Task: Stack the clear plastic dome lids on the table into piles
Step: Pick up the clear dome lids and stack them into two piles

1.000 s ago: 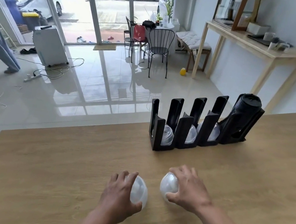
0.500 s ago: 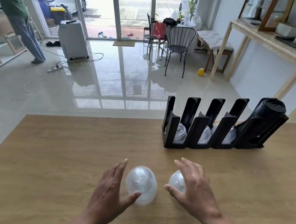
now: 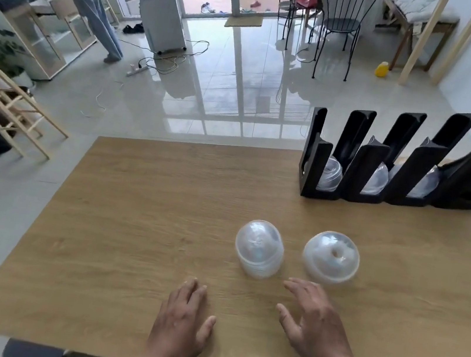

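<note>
Two piles of clear dome lids stand side by side at frame centre on a wooden table (image 3: 128, 223): the left pile (image 3: 259, 248) and the right pile (image 3: 330, 261). Below them, the left hand (image 3: 180, 321) and right hand (image 3: 312, 329) hover open, holding nothing. The lids look light, thin and slippery, best gripped around the rim. Bare tabletop surrounds them; a black rack (image 3: 383, 171) stands at upper right, well apart.

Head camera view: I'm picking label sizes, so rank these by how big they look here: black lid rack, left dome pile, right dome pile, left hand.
1. black lid rack, clearly largest.
2. left hand, though it sits nearest the camera, which inflates it.
3. left dome pile and right dome pile: too alike to rank.
</note>
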`<state>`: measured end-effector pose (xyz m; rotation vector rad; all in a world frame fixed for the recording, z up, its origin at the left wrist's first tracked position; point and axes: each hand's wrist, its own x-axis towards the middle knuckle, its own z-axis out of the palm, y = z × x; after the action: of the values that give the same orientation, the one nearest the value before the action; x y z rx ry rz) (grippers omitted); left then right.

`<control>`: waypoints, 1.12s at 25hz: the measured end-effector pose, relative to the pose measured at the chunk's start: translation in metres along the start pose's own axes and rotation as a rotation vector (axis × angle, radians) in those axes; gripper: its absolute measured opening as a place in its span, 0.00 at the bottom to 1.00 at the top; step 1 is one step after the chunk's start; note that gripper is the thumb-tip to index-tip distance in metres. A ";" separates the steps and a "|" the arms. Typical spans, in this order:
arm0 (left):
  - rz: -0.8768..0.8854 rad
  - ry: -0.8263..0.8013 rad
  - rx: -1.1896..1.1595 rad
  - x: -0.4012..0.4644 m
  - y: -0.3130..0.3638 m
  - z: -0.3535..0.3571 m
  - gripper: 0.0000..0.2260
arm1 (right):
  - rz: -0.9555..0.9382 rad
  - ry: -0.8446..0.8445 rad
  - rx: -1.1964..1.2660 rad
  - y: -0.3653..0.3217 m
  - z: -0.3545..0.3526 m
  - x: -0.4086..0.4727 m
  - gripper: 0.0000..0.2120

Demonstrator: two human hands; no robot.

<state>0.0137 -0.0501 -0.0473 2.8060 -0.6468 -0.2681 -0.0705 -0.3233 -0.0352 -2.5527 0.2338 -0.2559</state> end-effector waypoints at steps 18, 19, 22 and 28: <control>0.168 0.040 0.067 0.007 0.030 0.050 0.33 | 0.222 0.019 -0.267 0.001 0.050 -0.045 0.29; 0.166 0.025 0.069 0.007 0.030 0.051 0.33 | 0.219 0.015 -0.277 0.002 0.051 -0.044 0.30; 0.170 0.041 0.093 0.007 0.030 0.053 0.32 | 0.211 0.009 -0.282 0.003 0.053 -0.044 0.31; 0.183 0.046 0.118 0.019 0.031 0.054 0.32 | 0.207 -0.029 -0.283 0.004 0.054 -0.043 0.30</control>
<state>0.0054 -0.0967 -0.0918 2.8286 -0.9308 -0.1341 -0.1002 -0.2893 -0.0872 -2.7798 0.5542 -0.1120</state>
